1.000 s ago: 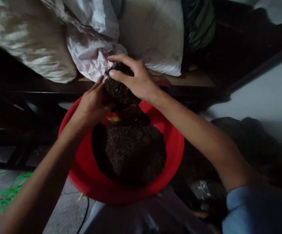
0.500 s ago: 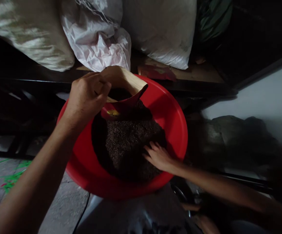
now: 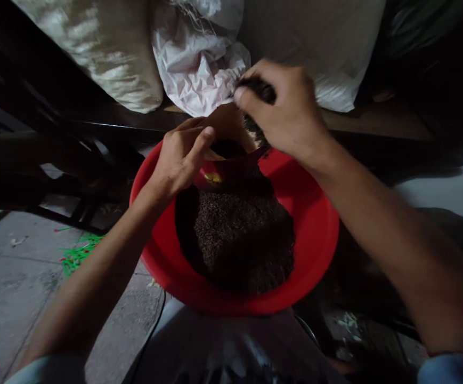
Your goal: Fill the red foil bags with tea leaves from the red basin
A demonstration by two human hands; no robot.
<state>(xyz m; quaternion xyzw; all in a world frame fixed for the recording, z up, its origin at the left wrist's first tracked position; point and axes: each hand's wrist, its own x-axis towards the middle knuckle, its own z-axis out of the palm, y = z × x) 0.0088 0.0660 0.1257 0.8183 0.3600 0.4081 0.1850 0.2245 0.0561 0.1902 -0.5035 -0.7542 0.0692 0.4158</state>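
Observation:
A red plastic basin point(image 3: 317, 253) holds a heap of dark brown, dry loose leaves that look like tea point(image 3: 231, 229). Within it, at the far side, stands a dark red paper bag point(image 3: 235, 173) with a gold mark and a pale inside, its mouth open and some dark leaves inside. My left hand point(image 3: 181, 154) grips the left edge of the bag, thumb over the rim. Above the right side of the bag's mouth, my right hand point(image 3: 291, 109) is curled around a handful of the leaves, and some spill down from it.
Behind the basin, a large pale sack point(image 3: 107, 58), a crumpled white sack point(image 3: 199, 69) and another big sack point(image 3: 311, 37) rest on a dark shelf point(image 3: 111, 125). Thin green sticks with red ends point(image 3: 79, 253) lie on the grey floor at left.
My right hand has risen from the heap in the basin to the bag's mouth with a handful of leaves. The left hand stays on the bag's edge, and the view has shifted.

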